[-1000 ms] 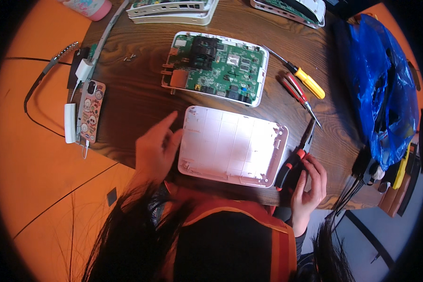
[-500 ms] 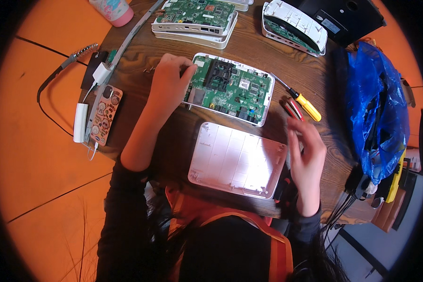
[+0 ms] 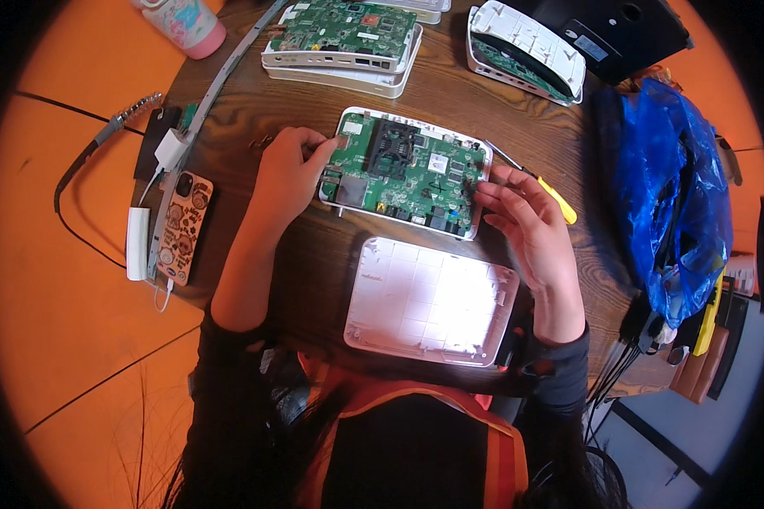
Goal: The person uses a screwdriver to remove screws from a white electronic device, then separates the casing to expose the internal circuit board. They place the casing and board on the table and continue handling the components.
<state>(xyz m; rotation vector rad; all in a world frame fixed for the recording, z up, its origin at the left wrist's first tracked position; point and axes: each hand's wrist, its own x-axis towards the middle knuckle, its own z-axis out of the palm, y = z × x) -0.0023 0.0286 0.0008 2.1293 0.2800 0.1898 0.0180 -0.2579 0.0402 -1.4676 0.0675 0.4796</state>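
Note:
A green circuit board (image 3: pixel 412 193) sits in a shallow white casing on the table in front of me, with a black square part on its upper middle. My left hand (image 3: pixel 293 174) is closed at its left edge, thumb and finger pinching there. At the opposite edge is my right hand (image 3: pixel 530 216), its fingers apart and their tips at the casing's side; how firmly they touch I cannot tell. Nearer to me lies a white plastic cover (image 3: pixel 429 301), inner side up, shining in the light. Partly behind my right hand is a screwdriver with a yellow handle (image 3: pixel 558 202).
More opened white devices with green boards (image 3: pixel 348 34) are stacked at the far left, and another opened device (image 3: pixel 526 55) is far right. A blue plastic bag (image 3: pixel 679 195) lies right. A phone (image 3: pixel 185 225), white adapter (image 3: pixel 171 151) and cup (image 3: pixel 187 25) are left.
My right hand has moved up and away from me, from beside the white cover to the board's right edge. My left hand stays at the left edge. The whole view has shifted slightly.

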